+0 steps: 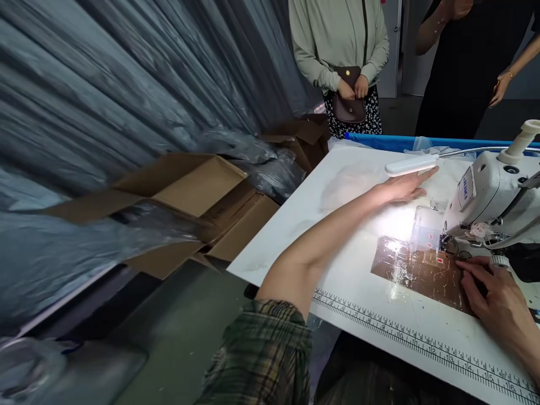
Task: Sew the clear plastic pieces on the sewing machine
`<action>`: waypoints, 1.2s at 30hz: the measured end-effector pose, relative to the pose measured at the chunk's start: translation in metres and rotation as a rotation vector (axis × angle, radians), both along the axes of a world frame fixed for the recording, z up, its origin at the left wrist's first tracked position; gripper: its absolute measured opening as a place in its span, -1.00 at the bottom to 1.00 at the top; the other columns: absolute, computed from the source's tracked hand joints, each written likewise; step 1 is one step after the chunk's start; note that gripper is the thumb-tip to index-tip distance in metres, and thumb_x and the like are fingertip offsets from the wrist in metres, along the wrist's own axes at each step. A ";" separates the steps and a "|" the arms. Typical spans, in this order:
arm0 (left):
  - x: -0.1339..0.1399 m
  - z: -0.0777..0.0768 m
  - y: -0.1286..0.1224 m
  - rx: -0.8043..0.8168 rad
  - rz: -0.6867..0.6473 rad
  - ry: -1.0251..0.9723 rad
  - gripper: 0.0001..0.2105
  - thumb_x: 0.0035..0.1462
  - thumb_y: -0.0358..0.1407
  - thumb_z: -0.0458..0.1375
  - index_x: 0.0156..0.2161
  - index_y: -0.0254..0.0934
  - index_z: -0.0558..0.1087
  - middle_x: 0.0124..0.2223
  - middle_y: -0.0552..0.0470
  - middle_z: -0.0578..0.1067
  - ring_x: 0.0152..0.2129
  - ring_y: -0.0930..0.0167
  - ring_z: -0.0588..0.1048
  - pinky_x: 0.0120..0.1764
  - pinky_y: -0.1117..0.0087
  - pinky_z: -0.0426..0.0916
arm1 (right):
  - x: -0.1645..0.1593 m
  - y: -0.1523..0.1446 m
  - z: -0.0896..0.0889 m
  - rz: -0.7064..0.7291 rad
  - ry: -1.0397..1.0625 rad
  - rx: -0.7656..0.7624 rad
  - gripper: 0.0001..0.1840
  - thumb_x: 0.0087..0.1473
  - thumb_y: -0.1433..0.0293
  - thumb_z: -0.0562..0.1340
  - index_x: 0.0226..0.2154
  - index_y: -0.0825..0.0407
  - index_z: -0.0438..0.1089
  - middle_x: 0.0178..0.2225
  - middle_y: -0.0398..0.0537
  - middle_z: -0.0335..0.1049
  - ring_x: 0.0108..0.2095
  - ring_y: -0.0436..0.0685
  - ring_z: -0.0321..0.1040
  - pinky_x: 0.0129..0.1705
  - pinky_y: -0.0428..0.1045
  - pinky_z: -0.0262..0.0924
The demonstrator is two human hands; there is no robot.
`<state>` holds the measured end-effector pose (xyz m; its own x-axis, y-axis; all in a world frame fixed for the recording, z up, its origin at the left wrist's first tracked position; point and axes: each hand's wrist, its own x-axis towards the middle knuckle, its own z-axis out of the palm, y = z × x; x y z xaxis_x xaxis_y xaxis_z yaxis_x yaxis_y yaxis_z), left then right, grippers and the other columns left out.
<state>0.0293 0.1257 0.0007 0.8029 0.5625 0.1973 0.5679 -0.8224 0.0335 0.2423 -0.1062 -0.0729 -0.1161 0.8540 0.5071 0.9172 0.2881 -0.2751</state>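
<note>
My left hand [403, 187] is stretched across the white table with its fingers apart, partly behind a white lamp head [411, 165]. Pale sheer material [348, 188] lies by its wrist. Close to the needle area of a white sewing machine [481, 191], my right hand [491, 287] rests over a shiny brown panel [415, 270]. Its fingers are extended and loosely bent, with the index fingertip near the presser foot. A clear film piece with small red marks [424, 228] lies left of the needle. Glare hides some of its edges.
A printed ruler [422, 334] runs along the table's [270, 253] front edge. Open cardboard boxes [202, 183] with clear plastic stand left of the table, beneath grey sheeting [126, 73]. Two people stand behind it, one holding a brown bag [349, 107].
</note>
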 end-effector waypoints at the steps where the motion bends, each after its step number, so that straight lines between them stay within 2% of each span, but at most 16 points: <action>1: -0.006 0.002 -0.004 -0.009 0.038 -0.007 -0.55 0.28 -0.31 0.06 0.25 -0.31 0.24 0.26 -0.25 0.30 0.20 0.14 0.31 0.11 0.15 0.31 | -0.003 -0.001 0.002 0.021 0.000 0.009 -0.62 0.24 0.22 0.05 -0.18 -0.06 0.56 -0.26 0.07 0.42 -0.38 0.19 0.41 -0.38 0.10 0.38; 3: -0.020 0.006 -0.017 -0.084 0.081 0.011 -0.71 0.30 -0.32 0.03 0.07 -0.33 0.43 0.12 -0.21 0.44 0.04 0.20 0.45 0.01 0.21 0.37 | -0.009 -0.003 0.006 0.073 0.012 0.028 -0.62 0.25 0.24 0.04 -0.19 -0.04 0.55 -0.23 0.07 0.44 -0.31 0.19 0.44 -0.35 0.08 0.40; 6: -0.040 0.007 -0.046 -0.177 -0.005 0.041 -0.80 0.28 -0.25 0.11 -0.18 -0.33 0.54 -0.10 -0.11 0.54 -0.19 0.34 0.53 -0.11 0.31 0.39 | -0.019 -0.005 0.014 0.167 0.045 0.027 -0.64 0.25 0.27 0.05 -0.21 -0.01 0.54 -0.22 0.06 0.44 -0.35 0.14 0.46 -0.44 0.00 0.38; 8: -0.050 0.003 -0.066 -0.189 -0.092 0.056 -0.84 0.20 -0.23 0.23 -0.23 -0.29 0.54 -0.13 -0.05 0.55 -0.21 0.38 0.53 -0.10 0.33 0.37 | -0.024 -0.006 0.017 0.224 0.052 0.001 -0.66 0.24 0.29 0.06 -0.21 0.00 0.54 -0.24 0.05 0.45 -0.38 0.12 0.46 -0.48 -0.01 0.37; 10: -0.055 -0.003 -0.086 -0.105 -0.092 0.032 -0.90 0.21 -0.32 0.22 -0.30 -0.30 0.54 -0.09 -0.06 0.54 -0.18 0.37 0.52 -0.07 0.29 0.34 | -0.025 -0.005 0.018 0.255 0.066 -0.022 -0.67 0.22 0.30 0.07 -0.23 0.00 0.54 -0.24 0.05 0.46 -0.35 0.14 0.47 -0.45 -0.01 0.38; 13: -0.055 -0.012 -0.119 -0.037 -0.082 -0.046 -0.84 0.30 -0.39 0.10 -0.27 -0.30 0.53 -0.04 -0.10 0.53 -0.17 0.38 0.51 -0.10 0.28 0.34 | -0.019 -0.003 0.020 0.276 0.139 -0.092 -0.69 0.18 0.30 0.10 -0.25 -0.01 0.55 -0.25 0.04 0.48 -0.31 0.15 0.50 -0.35 0.01 0.42; 16: -0.055 -0.020 -0.157 -0.082 -0.279 -0.119 -0.82 0.36 -0.31 0.06 -0.09 -0.26 0.50 -0.02 -0.07 0.54 -0.14 0.42 0.51 -0.15 0.35 0.38 | -0.007 -0.002 0.029 0.306 0.188 -0.202 -0.70 0.16 0.31 0.10 -0.28 -0.02 0.56 -0.28 0.04 0.50 -0.35 0.15 0.49 -0.31 0.03 0.42; 19: -0.064 -0.024 -0.187 -0.088 -0.412 -0.145 -0.71 0.38 -0.20 0.04 0.11 -0.28 0.38 0.16 -0.18 0.43 0.00 0.37 0.47 -0.07 0.28 0.42 | 0.002 -0.005 0.042 0.310 0.166 -0.250 -0.69 0.16 0.31 0.10 -0.26 -0.02 0.56 -0.27 0.05 0.52 -0.39 0.14 0.48 -0.32 0.04 0.41; 21: -0.075 -0.023 -0.193 -0.077 -0.376 -0.228 -0.72 0.40 -0.22 0.01 0.10 -0.28 0.38 0.14 -0.19 0.45 -0.02 0.38 0.48 -0.06 0.26 0.44 | 0.003 -0.007 0.047 0.287 0.140 -0.245 -0.67 0.17 0.32 0.08 -0.24 -0.01 0.55 -0.26 0.05 0.52 -0.38 0.13 0.47 -0.30 0.03 0.41; 23: -0.082 -0.020 -0.190 -0.038 -0.271 -0.307 -0.76 0.40 -0.26 0.00 0.04 -0.28 0.42 0.06 -0.16 0.50 -0.05 0.36 0.50 -0.09 0.25 0.45 | -0.001 -0.007 0.049 0.275 0.113 -0.220 -0.66 0.18 0.33 0.07 -0.22 0.02 0.55 -0.24 0.07 0.51 -0.32 0.15 0.48 -0.25 0.04 0.40; 26: -0.080 -0.020 -0.183 0.017 -0.166 -0.338 -0.79 0.39 -0.29 0.01 -0.02 -0.30 0.45 -0.03 -0.12 0.54 -0.10 0.34 0.52 -0.12 0.24 0.46 | -0.014 0.000 0.045 0.303 0.081 -0.182 -0.64 0.17 0.38 0.05 -0.15 0.07 0.52 -0.16 0.13 0.48 -0.20 0.19 0.47 -0.15 0.06 0.38; 29: -0.066 -0.030 -0.185 0.022 -0.220 -0.290 -0.76 0.39 -0.25 0.01 -0.04 -0.31 0.47 -0.07 -0.11 0.55 -0.16 0.36 0.53 -0.16 0.27 0.47 | -0.032 0.017 0.039 0.372 0.057 -0.226 -0.61 0.15 0.45 0.01 -0.10 0.09 0.47 -0.17 0.13 0.45 -0.20 0.19 0.43 -0.12 0.09 0.36; 33: -0.053 -0.048 -0.199 -0.003 -0.303 -0.225 -0.73 0.35 -0.16 0.08 -0.09 -0.30 0.52 -0.09 -0.12 0.57 -0.23 0.35 0.53 -0.18 0.27 0.46 | -0.060 0.052 0.035 0.426 0.030 -0.351 -0.66 0.15 0.45 -0.01 -0.27 0.06 0.47 -0.38 0.05 0.40 -0.34 0.17 0.35 -0.22 0.11 0.35; 34: -0.054 -0.050 -0.204 -0.026 -0.306 -0.241 -0.74 0.34 -0.16 0.09 -0.13 -0.29 0.54 -0.11 -0.10 0.57 -0.24 0.35 0.53 -0.18 0.27 0.46 | -0.067 0.062 0.035 0.429 0.035 -0.358 -0.65 0.14 0.47 -0.03 -0.28 0.06 0.46 -0.37 0.06 0.40 -0.32 0.18 0.36 -0.19 0.13 0.35; 36: -0.058 -0.049 -0.212 -0.111 -0.318 -0.318 -0.77 0.31 -0.17 0.14 -0.23 -0.26 0.57 -0.15 -0.04 0.60 -0.27 0.38 0.54 -0.19 0.30 0.45 | -0.079 0.080 0.036 0.431 0.062 -0.349 -0.61 0.10 0.53 -0.04 -0.17 0.07 0.45 -0.21 0.13 0.44 -0.18 0.22 0.37 -0.02 0.18 0.31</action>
